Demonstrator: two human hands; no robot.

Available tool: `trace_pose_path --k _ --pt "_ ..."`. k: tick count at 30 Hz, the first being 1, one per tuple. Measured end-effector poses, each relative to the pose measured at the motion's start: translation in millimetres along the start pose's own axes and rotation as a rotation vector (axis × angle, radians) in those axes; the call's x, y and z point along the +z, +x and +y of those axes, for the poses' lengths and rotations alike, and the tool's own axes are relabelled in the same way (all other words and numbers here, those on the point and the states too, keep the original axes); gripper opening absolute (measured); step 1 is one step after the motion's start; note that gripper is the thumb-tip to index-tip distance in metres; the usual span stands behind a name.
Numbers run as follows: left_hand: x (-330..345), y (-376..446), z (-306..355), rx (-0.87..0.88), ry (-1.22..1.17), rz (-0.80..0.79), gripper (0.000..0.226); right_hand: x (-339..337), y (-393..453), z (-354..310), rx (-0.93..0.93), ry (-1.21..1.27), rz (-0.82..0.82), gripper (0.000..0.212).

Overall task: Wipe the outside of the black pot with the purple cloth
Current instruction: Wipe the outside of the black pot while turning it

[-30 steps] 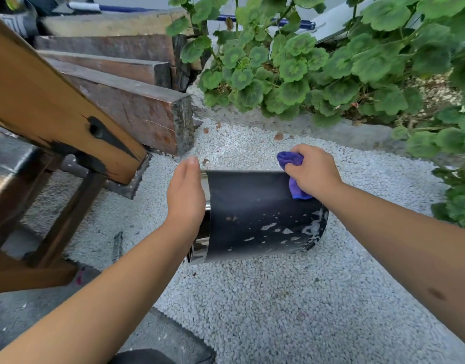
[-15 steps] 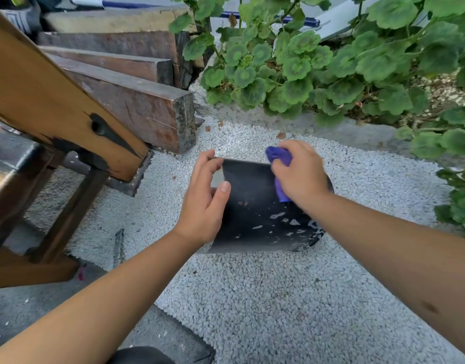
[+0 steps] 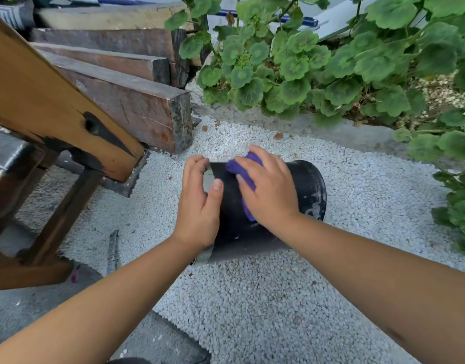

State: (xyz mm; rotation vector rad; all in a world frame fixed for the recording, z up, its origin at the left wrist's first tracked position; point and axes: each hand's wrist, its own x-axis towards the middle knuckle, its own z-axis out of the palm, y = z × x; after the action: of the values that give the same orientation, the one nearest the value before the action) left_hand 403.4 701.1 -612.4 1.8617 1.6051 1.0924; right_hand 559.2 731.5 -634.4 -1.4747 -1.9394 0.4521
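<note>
While the black pot [image 3: 307, 190] lies on its side over the white gravel [image 3: 252, 298], both bare hands are on it. Farthest to the left of the fingers stand a slanted wooden beam [image 3: 42, 101] and a stack of dark timber blocks [image 3: 136, 106], well apart from the hands.

The left hand [image 3: 198, 206] comes next, at the pot's open end. Its fingers [image 3: 193, 164] curl over the rim [image 3: 207, 179] at the top, and the thumb [image 3: 217, 190] lies across the black wall, so the hand is grasping the pot's mouth edge. A strip of paler rim shows between fingers and thumb, and again just below the wrist.

Just right of that thumb, the purple cloth [image 3: 245, 172] is bunched against the pot's wall. The right hand [image 3: 270, 190] covers most of it, fingers bent down and pressing the cloth flat to the side of the pot; purple folds show beyond the fingertips at the top and under the palm lower down. The two hands sit just beside each other, thumb near knuckles.

Right of the right-hand fingers, the pot's base end shows, with pale scuffed patches near its lower edge. Beyond the fingers, at the top and far right, green leafy plants [image 3: 331, 69] overhang a concrete kerb [image 3: 344, 132].
</note>
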Motion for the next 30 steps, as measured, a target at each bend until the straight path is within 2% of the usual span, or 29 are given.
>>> trace_pose_path --k 7,13,18,23,26,30 --pt "0.6 -4.9 1.9 -0.071 -0.009 0.004 0.045 -15.6 -12.5 82.3 0.298 -0.101 0.016 0.038" --pt "8.6 2.9 9.7 -0.1 0.029 0.001 0.047 -19.0 -10.9 98.1 0.344 -0.092 0.017 0.036" --pt "1.6 0.7 7.1 -0.141 0.07 0.029 0.048 -8.8 -6.0 71.6 0.187 -0.062 0.004 0.033" --pt "-2.1 3.3 -1.2 -0.194 0.033 0.089 0.06 12.9 0.6 -6.9 0.024 0.048 0.032 0.036" --pt "0.7 4.7 -0.1 -0.157 0.039 0.091 0.053 22.8 -3.5 -38.3 -0.06 0.087 0.081 0.036" --pt "-0.6 2.1 -6.9 -0.15 0.004 0.11 0.042 27.1 -5.3 -40.1 -0.182 -0.006 0.117 0.033"
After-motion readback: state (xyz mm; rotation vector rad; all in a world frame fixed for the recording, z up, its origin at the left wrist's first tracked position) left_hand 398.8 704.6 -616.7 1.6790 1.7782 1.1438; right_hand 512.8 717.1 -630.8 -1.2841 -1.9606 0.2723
